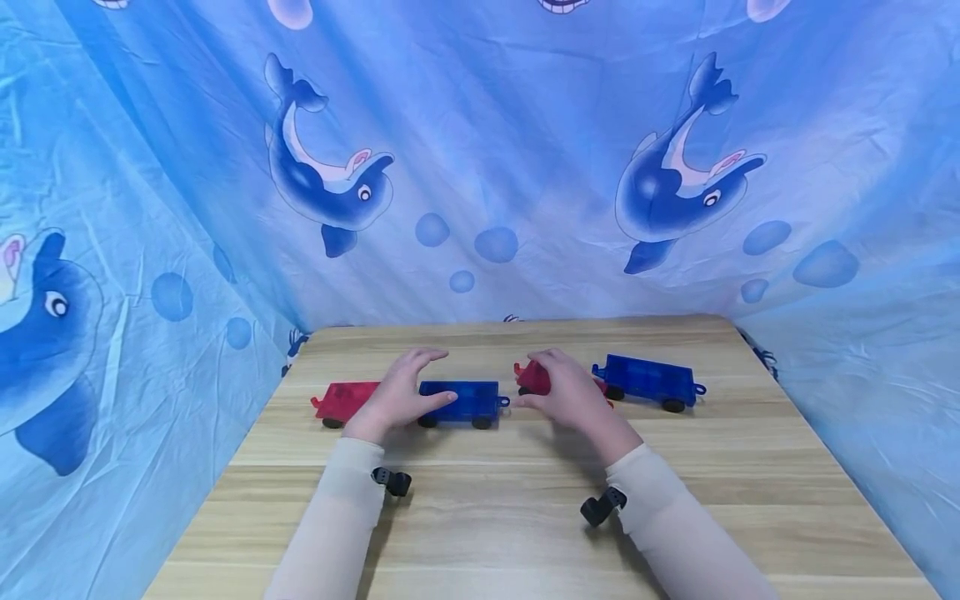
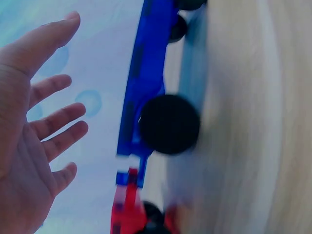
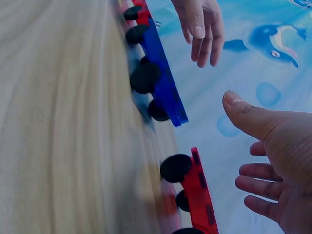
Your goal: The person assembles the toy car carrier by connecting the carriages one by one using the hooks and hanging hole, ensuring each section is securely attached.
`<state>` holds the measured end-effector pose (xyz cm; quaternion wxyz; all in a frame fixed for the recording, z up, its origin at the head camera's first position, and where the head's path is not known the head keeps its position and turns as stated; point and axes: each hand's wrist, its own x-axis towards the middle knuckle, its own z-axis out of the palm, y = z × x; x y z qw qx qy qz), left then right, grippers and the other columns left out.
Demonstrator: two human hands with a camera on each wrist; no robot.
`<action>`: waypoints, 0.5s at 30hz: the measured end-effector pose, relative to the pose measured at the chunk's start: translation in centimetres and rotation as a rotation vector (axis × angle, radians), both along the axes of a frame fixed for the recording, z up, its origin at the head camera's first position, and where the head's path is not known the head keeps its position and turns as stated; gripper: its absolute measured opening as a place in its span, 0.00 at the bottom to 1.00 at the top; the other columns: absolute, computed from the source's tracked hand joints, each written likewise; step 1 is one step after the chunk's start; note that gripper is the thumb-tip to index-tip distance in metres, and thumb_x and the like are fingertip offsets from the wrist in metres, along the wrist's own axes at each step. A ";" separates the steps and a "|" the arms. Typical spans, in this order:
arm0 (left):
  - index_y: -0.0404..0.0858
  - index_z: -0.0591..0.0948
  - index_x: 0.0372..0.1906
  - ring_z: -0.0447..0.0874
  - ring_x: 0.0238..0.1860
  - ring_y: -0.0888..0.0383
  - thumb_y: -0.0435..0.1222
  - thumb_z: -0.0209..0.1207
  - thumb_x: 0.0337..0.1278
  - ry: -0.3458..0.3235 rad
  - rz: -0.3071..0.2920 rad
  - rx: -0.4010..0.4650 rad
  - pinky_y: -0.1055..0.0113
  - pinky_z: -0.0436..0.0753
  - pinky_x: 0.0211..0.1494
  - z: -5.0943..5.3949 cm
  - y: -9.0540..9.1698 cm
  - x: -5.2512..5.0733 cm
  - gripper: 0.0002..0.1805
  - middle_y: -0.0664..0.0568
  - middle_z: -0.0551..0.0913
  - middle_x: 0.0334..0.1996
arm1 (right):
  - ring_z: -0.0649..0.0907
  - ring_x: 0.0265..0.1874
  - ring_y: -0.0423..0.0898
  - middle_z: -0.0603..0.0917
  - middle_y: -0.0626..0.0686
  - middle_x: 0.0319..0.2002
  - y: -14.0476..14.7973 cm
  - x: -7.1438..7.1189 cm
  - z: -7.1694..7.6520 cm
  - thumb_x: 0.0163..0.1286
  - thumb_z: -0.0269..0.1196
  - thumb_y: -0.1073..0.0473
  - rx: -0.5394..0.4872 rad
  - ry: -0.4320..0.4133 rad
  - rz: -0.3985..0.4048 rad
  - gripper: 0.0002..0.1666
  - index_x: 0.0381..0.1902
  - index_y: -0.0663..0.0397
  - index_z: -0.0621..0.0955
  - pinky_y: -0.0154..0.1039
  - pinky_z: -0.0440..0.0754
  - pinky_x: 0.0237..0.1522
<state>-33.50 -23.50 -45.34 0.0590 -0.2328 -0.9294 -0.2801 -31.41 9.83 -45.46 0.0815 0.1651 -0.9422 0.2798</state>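
Observation:
Four-wheeled toy train cars stand in a row on the table. My left hand [image 1: 396,398] is held with fingers and thumb spread, close to a red car [image 1: 347,402] and a blue car [image 1: 476,400]. In the left wrist view the red car's hook [image 2: 131,176] meets the coupling of the blue car [image 2: 130,114]; nothing lies in the palm. Beside a second red car [image 1: 534,378], partly hidden behind it, my right hand [image 1: 566,392] is also spread. The right wrist view shows that red car [image 3: 200,195] apart from the fingers, with a gap to the blue car [image 3: 165,80].
Another blue car [image 1: 648,381] stands at the right end of the row, a little farther back. The wooden table [image 1: 480,517] ends at a blue dolphin-print cloth [image 1: 480,167] that hangs behind it and along both sides.

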 end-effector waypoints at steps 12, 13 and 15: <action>0.53 0.73 0.76 0.64 0.75 0.45 0.64 0.70 0.57 0.036 -0.015 -0.057 0.40 0.70 0.73 -1.1 3.5 0.3 0.44 0.53 0.70 0.73 | 0.77 0.65 0.63 0.74 0.59 0.71 1.8 -0.8 0.0 0.58 0.80 0.38 0.009 -0.021 -0.022 0.52 0.76 0.48 0.74 0.67 0.78 0.61; 0.53 0.73 0.76 0.65 0.75 0.45 0.64 0.70 0.57 0.037 -0.015 -0.068 0.40 0.70 0.73 -1.2 3.7 0.3 0.44 0.53 0.70 0.74 | 0.76 0.66 0.64 0.73 0.59 0.72 1.9 -0.9 -0.1 0.58 0.79 0.37 0.013 -0.027 -0.022 0.52 0.76 0.47 0.73 0.68 0.77 0.61; 0.52 0.74 0.76 0.65 0.75 0.45 0.64 0.70 0.57 0.041 -0.019 -0.087 0.40 0.69 0.73 -1.3 4.2 0.3 0.44 0.52 0.70 0.74 | 0.74 0.68 0.65 0.72 0.59 0.73 2.1 -1.1 -0.3 0.58 0.79 0.37 0.018 -0.040 -0.025 0.53 0.77 0.47 0.72 0.69 0.76 0.62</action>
